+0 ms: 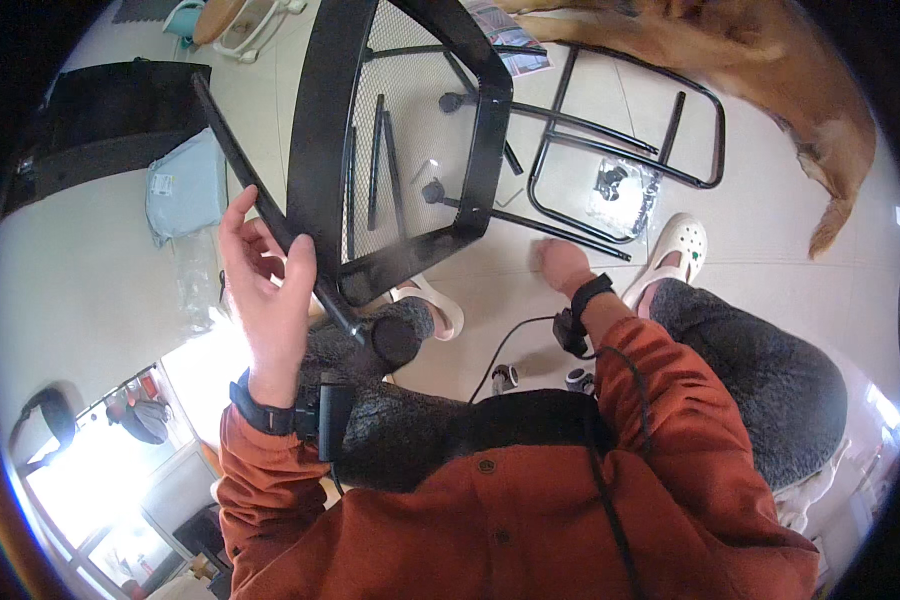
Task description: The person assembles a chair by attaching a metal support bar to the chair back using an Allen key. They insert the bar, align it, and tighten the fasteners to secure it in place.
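Note:
My left hand (270, 280) is closed around a long black metal tube (238, 150), thumb on one side and fingers on the other. The tube slants down toward a round black end piece (395, 340) over my left knee. Right beside it, a black-framed mesh piece (482, 150) stands tilted in front of me. Low over the floor, my right hand (565, 266) is curled into a fist; whatever its fingers hold, if anything, is hidden. Ahead of that hand lie black bent-tube frames (715, 130) and a clear plastic bag (620, 195) with small black parts.
A brown dog (820, 100) lies at the far right. A grey plastic package (187, 185) and a large black piece (120, 115) are at the left. A printed sheet (510, 45) lies behind the mesh piece. Two small roundish things (505, 378) sit between my legs. A cable (500, 350) runs from my right wrist.

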Tool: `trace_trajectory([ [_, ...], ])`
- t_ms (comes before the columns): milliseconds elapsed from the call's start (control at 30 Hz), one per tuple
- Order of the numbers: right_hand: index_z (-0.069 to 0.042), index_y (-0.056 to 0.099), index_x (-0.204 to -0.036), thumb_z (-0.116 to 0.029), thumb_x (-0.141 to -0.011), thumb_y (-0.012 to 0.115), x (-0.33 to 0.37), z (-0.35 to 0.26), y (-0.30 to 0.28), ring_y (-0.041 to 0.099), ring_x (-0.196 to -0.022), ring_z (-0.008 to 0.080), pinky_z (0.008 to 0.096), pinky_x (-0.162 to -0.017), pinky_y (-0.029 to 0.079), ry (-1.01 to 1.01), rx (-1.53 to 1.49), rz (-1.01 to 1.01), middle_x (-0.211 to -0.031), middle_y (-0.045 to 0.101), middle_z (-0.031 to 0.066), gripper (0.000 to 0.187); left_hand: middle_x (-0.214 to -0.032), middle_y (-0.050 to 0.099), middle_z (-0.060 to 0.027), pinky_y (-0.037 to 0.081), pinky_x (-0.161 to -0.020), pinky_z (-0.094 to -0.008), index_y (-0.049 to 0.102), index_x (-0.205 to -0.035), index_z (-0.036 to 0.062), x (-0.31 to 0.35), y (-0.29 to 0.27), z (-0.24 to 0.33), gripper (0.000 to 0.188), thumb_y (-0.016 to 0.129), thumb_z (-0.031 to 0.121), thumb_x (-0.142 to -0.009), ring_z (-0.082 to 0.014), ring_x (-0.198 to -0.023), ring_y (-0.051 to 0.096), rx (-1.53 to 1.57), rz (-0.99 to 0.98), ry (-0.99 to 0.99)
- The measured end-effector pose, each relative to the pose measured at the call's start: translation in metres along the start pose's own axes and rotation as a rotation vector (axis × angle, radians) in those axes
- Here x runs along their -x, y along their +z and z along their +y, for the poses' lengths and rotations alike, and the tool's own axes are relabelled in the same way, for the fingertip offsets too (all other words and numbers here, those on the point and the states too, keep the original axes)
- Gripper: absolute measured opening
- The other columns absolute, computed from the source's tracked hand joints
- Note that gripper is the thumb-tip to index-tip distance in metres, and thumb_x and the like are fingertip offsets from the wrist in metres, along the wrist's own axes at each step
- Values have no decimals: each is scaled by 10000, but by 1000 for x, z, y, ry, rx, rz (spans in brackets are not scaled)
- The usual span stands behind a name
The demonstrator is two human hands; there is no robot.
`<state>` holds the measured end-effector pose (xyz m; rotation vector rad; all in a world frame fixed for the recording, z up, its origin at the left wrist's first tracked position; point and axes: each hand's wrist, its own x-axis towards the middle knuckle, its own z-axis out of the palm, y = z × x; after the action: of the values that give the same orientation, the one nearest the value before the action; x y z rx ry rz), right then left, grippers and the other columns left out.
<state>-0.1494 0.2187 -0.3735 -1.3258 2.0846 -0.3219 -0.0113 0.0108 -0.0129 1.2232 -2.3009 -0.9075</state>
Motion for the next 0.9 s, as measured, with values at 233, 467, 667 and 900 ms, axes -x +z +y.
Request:
trace_trajectory([
  [233,-79,581,-843,-145,-806,486,-5,-10,23,572,-804,278,394,-715,457,-108,45,286,-826,584,98,122,-973,494,-44,398,-776,-246,362,-1325,92,-16,9,-1,543,495,43,-800,-118,-835,485,90,27,1],
  [467,-105,597,-857,-116,-733,538,-21,-21,-12,544,-868,267,376,-728,445,-231,-33,259,-875,577,81,138,-1009,503,-53,365,-815,-239,395,-1309,84,-25,13,-1,486,423,121,-825,-110,-826,444,109,72,-118],
  [667,-99,623,-799,-89,-762,524,-86,-15,-27,563,-789,307,407,-684,457,-146,-144,563,-804,579,95,106,-1117,456,-74,342,-853,-242,444,-1275,65,-28,14,2,476,412,164,-810,-125,-817,421,68,116,-205],
  [900,-109,617,-754,-110,-756,512,-114,-8,-24,564,-849,227,336,-705,465,-99,271,159,-793,592,49,105,-1115,466,-132,469,-812,-299,401,-1300,40,-40,9,1,467,343,108,-841,-174,-945,545,107,108,-230],
])
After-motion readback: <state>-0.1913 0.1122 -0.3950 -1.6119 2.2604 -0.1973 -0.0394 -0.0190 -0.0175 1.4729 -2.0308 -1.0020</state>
